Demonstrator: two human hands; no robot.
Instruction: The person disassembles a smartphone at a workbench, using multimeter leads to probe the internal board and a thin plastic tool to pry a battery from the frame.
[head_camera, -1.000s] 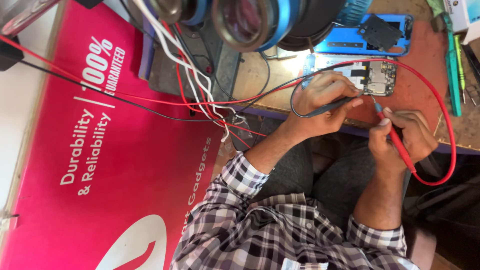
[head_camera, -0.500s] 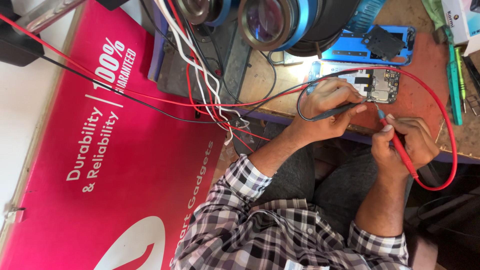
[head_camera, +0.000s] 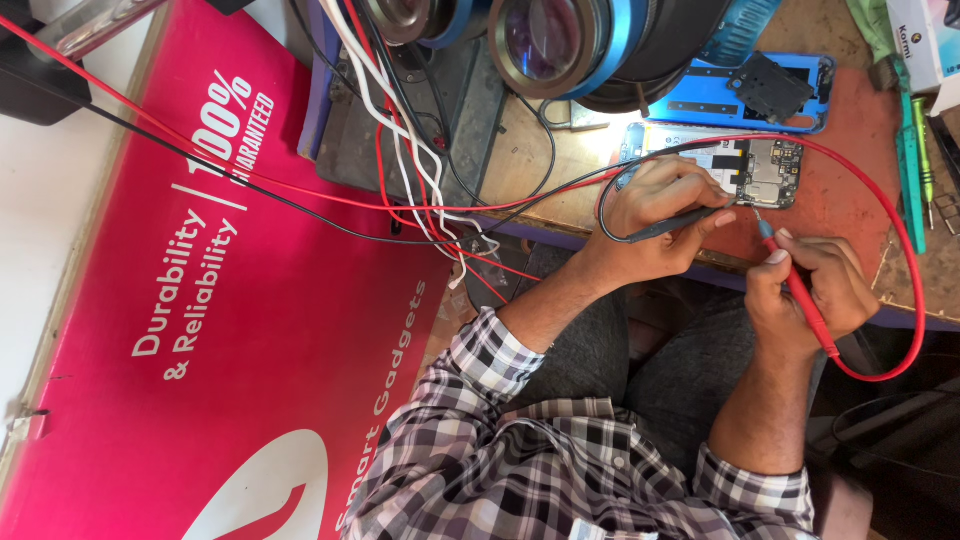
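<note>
Opened phone (head_camera: 745, 168), back cover removed and circuit board exposed, lies flat on the red mat (head_camera: 850, 150) of the desk (head_camera: 530, 150), close to the desk's near edge. Left hand (head_camera: 660, 205) rests at the phone's near side, fingers closed around a black probe (head_camera: 675, 224) held pen-fashion; the probe tip is hidden at the fingertips, so contact with the board cannot be confirmed. Right hand (head_camera: 810, 285) sits just off the near edge of the desk, fingers closed on a red probe (head_camera: 795, 280), its tip pointing at the board's near edge and appearing to touch it or stand just short of it. Red lead (head_camera: 905, 250) loops from the right hand out over the mat and back across the phone toward the desk's far side. Black lead (head_camera: 610, 195) curves from the left hand away across the desk. A blue phone frame (head_camera: 720, 100) lies beyond the phone, toward the far edge. A round magnifier lamp (head_camera: 545, 45) hangs over the far part of the desk. Green tools (head_camera: 910, 170) lie along the mat's right side.
</note>
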